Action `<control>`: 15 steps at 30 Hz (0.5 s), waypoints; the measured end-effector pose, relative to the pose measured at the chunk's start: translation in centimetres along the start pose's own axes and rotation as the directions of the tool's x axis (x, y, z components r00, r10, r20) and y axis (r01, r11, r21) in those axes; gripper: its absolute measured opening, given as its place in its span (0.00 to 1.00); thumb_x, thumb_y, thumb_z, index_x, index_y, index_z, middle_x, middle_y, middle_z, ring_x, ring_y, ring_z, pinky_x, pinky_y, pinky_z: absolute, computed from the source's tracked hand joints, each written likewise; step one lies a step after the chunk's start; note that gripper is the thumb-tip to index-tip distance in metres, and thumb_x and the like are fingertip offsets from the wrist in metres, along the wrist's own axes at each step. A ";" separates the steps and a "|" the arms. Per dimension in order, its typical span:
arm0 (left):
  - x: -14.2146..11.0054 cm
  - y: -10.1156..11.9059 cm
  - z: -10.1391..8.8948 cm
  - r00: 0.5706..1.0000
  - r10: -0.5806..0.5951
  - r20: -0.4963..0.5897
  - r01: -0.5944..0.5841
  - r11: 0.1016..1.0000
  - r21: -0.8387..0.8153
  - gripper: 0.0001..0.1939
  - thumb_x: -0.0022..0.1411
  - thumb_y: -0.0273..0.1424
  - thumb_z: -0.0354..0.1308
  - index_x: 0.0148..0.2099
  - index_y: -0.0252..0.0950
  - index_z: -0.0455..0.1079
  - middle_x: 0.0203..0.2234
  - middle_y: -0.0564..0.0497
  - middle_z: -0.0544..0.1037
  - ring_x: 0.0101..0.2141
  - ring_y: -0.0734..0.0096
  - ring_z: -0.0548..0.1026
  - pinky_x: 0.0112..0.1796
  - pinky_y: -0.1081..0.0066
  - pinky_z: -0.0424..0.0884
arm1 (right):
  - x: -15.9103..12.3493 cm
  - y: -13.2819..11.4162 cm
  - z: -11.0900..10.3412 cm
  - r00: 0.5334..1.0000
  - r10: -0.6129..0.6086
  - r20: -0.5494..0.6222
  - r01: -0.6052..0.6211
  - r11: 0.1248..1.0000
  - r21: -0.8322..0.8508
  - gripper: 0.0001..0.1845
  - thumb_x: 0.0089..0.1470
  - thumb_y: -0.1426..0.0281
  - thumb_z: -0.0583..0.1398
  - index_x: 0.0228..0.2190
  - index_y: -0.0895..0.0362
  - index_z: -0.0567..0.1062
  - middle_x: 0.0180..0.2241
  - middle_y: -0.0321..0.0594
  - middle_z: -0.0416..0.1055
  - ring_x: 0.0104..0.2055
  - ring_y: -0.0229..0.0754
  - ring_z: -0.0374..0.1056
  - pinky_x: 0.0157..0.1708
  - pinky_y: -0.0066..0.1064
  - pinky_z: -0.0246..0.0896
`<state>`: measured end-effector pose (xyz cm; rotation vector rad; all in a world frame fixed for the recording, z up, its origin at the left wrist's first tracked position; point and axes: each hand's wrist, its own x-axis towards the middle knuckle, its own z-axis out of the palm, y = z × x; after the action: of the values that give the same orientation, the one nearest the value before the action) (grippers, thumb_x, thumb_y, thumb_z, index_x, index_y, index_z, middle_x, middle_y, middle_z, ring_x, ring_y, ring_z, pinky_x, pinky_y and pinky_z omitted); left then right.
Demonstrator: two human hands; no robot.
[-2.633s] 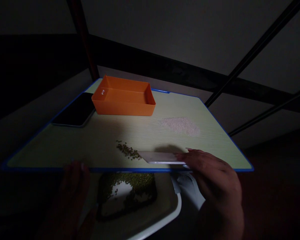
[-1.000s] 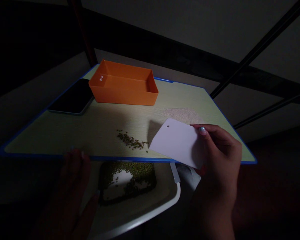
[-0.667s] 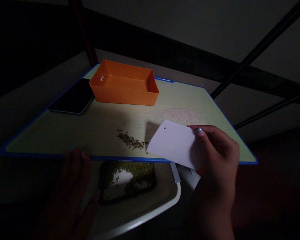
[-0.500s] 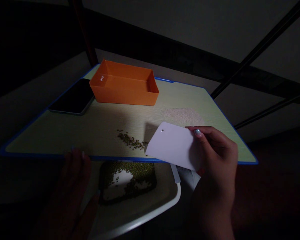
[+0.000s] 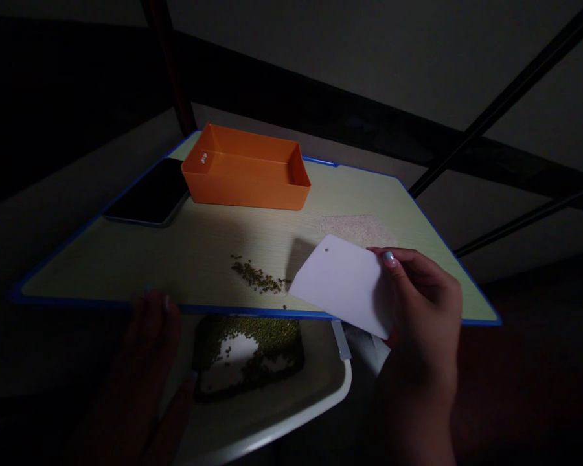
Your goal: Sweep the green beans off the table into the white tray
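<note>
My right hand (image 5: 425, 298) pinches a white flat scraper (image 5: 342, 281) with a small hole near one corner, held tilted over the table's front edge. Left of its tip, a thin trail of small green beans (image 5: 260, 277) lies on the table. Below the edge is a white tub (image 5: 315, 411), with many more of these beans (image 5: 272, 333) on its bottom. My left hand (image 5: 146, 362) is in deep shadow at the tub's left side. Its fingers stretch up to the table's edge, and the thumb stands apart over the tub.
The pale table (image 5: 175, 259) has a blue rim. At the back stands an orange open box (image 5: 247, 191). A dark tablet-like device (image 5: 148, 194) lies left of it. A patch of fine pale grains (image 5: 357, 226) is spread behind the scraper. Dark panels rise behind.
The scraper has shifted slightly right, away from the bean trail, leaving a small gap. The view has moved a little; my left hand stays at the tub's side.
</note>
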<state>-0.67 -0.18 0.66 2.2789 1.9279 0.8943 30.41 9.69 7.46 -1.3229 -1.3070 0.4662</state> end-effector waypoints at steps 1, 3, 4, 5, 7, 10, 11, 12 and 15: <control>-0.1 0.0 0.0 1.000 -0.003 -0.004 0.003 1.000 -0.007 0.36 0.62 0.38 0.45 0.70 0.45 0.36 0.72 0.54 0.41 0.69 0.54 0.44 0.65 0.48 0.46 | -0.1 -0.1 0.1 1.000 0.007 0.020 -0.007 1.000 0.014 0.06 0.57 0.65 0.63 0.35 0.50 0.81 0.34 0.35 0.80 0.34 0.38 0.73 0.32 0.30 0.65; -0.2 -0.1 0.1 1.000 -0.027 0.012 0.028 0.999 -0.021 0.36 0.62 0.38 0.44 0.70 0.46 0.37 0.71 0.55 0.40 0.69 0.53 0.43 0.64 0.46 0.47 | -0.3 -0.3 0.4 0.998 0.017 0.061 -0.019 0.999 0.026 0.06 0.57 0.65 0.63 0.35 0.49 0.81 0.34 0.34 0.80 0.34 0.37 0.73 0.33 0.30 0.64; -0.2 -0.2 0.2 0.999 -0.043 0.024 0.044 0.999 -0.022 0.36 0.62 0.39 0.45 0.70 0.46 0.36 0.72 0.55 0.40 0.69 0.52 0.42 0.64 0.44 0.47 | -0.3 -0.5 0.5 0.996 0.023 0.082 -0.025 0.999 0.027 0.05 0.57 0.65 0.63 0.34 0.49 0.81 0.34 0.34 0.80 0.34 0.37 0.73 0.33 0.30 0.64; -0.2 -0.2 0.2 0.998 -0.053 0.034 0.054 0.998 -0.023 0.37 0.62 0.39 0.45 0.70 0.47 0.36 0.72 0.55 0.39 0.69 0.51 0.42 0.63 0.43 0.47 | -0.4 -0.7 0.5 0.995 0.026 0.100 -0.029 0.999 0.029 0.05 0.57 0.65 0.63 0.34 0.49 0.81 0.34 0.33 0.80 0.34 0.37 0.73 0.34 0.30 0.64; -0.2 -0.3 0.2 0.998 -0.047 0.039 0.048 0.999 -0.022 0.37 0.62 0.39 0.45 0.70 0.47 0.35 0.72 0.55 0.39 0.69 0.51 0.42 0.63 0.42 0.47 | -0.6 -0.9 0.5 0.993 0.033 0.113 -0.037 0.999 0.037 0.05 0.57 0.66 0.63 0.33 0.49 0.81 0.33 0.32 0.80 0.34 0.37 0.73 0.34 0.30 0.64; -0.1 -0.3 0.2 1.000 0.004 0.007 -0.004 1.000 -0.011 0.37 0.62 0.38 0.44 0.70 0.45 0.36 0.71 0.54 0.41 0.69 0.53 0.44 0.64 0.45 0.47 | -0.5 -0.9 0.2 0.997 0.049 0.057 -0.052 0.997 0.055 0.04 0.56 0.65 0.64 0.33 0.48 0.81 0.32 0.32 0.80 0.34 0.37 0.73 0.33 0.30 0.63; -0.1 -0.4 0.2 1.000 0.021 -0.009 -0.021 1.000 -0.006 0.36 0.62 0.38 0.44 0.70 0.45 0.37 0.71 0.53 0.42 0.69 0.53 0.45 0.64 0.46 0.48 | -0.4 -0.8 0.2 0.998 0.055 0.022 -0.056 0.997 0.054 0.04 0.56 0.65 0.64 0.33 0.48 0.81 0.32 0.32 0.80 0.34 0.37 0.73 0.33 0.30 0.63; -0.1 -0.4 0.2 0.999 0.030 -0.023 -0.030 1.000 -0.005 0.36 0.62 0.38 0.44 0.70 0.45 0.37 0.71 0.53 0.43 0.69 0.53 0.45 0.64 0.46 0.48 | -0.3 -0.6 0.1 0.998 0.061 -0.009 -0.060 0.997 0.046 0.05 0.56 0.64 0.64 0.33 0.48 0.81 0.33 0.32 0.80 0.34 0.37 0.73 0.33 0.30 0.63; -0.1 -0.5 0.2 1.000 0.009 -0.021 -0.009 1.000 -0.021 0.36 0.62 0.38 0.44 0.70 0.46 0.37 0.71 0.54 0.42 0.69 0.53 0.45 0.64 0.46 0.49 | 0.1 -0.2 0.0 0.995 0.068 -0.079 -0.069 0.998 -0.003 0.06 0.55 0.63 0.64 0.33 0.50 0.82 0.32 0.34 0.80 0.35 0.38 0.73 0.33 0.30 0.62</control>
<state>-1.01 -0.13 0.27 2.2774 1.9086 0.9391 30.36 9.78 7.65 -1.3804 -1.2016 0.4533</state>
